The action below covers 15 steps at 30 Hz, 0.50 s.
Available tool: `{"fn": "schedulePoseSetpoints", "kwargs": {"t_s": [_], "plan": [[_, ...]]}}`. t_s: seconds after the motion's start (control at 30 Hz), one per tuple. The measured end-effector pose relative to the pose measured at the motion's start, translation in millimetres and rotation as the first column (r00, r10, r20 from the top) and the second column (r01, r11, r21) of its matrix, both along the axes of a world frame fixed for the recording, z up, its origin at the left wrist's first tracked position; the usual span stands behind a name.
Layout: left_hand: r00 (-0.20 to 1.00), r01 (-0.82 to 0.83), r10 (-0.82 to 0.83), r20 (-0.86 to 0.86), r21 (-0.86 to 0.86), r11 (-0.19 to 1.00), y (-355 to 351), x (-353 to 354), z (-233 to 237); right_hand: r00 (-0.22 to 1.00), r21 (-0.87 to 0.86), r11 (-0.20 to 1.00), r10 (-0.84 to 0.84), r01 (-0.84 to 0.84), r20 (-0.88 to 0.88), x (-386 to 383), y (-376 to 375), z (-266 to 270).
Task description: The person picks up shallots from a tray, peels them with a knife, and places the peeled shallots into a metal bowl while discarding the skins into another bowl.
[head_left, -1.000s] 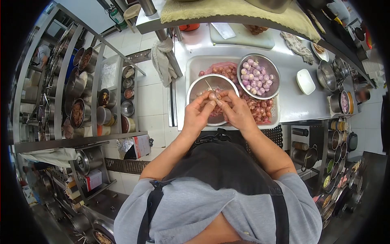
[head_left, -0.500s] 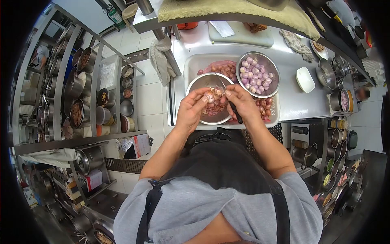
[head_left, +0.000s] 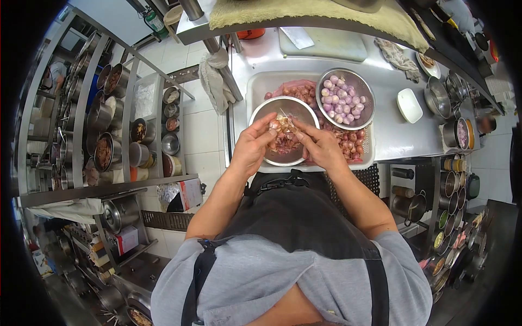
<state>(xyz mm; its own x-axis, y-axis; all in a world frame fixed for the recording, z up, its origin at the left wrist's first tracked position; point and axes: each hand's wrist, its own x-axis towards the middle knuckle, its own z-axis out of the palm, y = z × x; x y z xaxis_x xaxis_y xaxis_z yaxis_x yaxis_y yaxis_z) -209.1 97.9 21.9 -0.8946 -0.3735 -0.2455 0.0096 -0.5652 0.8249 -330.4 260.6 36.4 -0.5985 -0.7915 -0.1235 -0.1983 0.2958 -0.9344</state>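
My left hand (head_left: 252, 145) pinches a shallot (head_left: 275, 125) between thumb and fingers, above a steel bowl (head_left: 300, 110). Facing it, my right hand (head_left: 323, 144) is closed on a small knife (head_left: 284, 114). Only the thin blade shows, close to the shallot; my hand hides the handle. Loose reddish-brown skins (head_left: 285, 146) lie in the bowl beneath both hands. To the right, a perforated steel colander (head_left: 370, 115) holds many peeled purple-white shallots (head_left: 341, 98). Unpeeled shallots (head_left: 352, 144) in red netting lie around the bowl in a pale tray (head_left: 253, 81).
Behind the tray are a cutting board (head_left: 342, 46) and a cleaver (head_left: 297, 37). A white dish (head_left: 409, 106) and steel bowls (head_left: 435, 98) stand to the right. An overhead shelf with a yellow towel (head_left: 321, 15) crosses the far side. A pot-filled rack (head_left: 79, 108) stands left.
My right hand has turned and moved slightly down, so the black knife handle is now hidden. My left hand with the shallot shifted slightly left. The brownish item on the cutting board is out of sight.
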Motion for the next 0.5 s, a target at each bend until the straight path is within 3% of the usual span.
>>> {"fn": "schedulePoseSetpoints", "kwargs": {"t_s": [0.1,0.2,0.27,0.4,0.5], "plan": [[0.999,-0.008,0.008,0.034,0.009,1.0,0.3,-0.2,4.2,0.999,0.076,0.997,0.01,-0.013,0.033,-0.1,-0.9,3.7],[0.999,0.019,-0.018,0.037,-0.029,0.999,-2.8,-0.9,-1.0,0.988,-0.035,0.999,0.009,-0.004,0.156,7.1,-1.7,8.4],[0.997,0.046,-0.041,0.061,-0.078,0.996,-2.5,-1.7,3.5,0.991,0.019,0.995,0.098,-0.1,0.094,10.6,-2.6,18.1],[0.996,0.058,-0.051,0.074,-0.085,0.995,-2.2,-2.3,8.3,0.992,0.025,0.992,0.126,-0.126,-0.011,9.9,-7.0,4.3],[0.994,0.074,-0.066,0.086,-0.1,0.992,-2.2,-0.5,5.3,0.992,-0.061,0.993,0.099,-0.103,-0.072,8.6,-9.3,2.5]]}}
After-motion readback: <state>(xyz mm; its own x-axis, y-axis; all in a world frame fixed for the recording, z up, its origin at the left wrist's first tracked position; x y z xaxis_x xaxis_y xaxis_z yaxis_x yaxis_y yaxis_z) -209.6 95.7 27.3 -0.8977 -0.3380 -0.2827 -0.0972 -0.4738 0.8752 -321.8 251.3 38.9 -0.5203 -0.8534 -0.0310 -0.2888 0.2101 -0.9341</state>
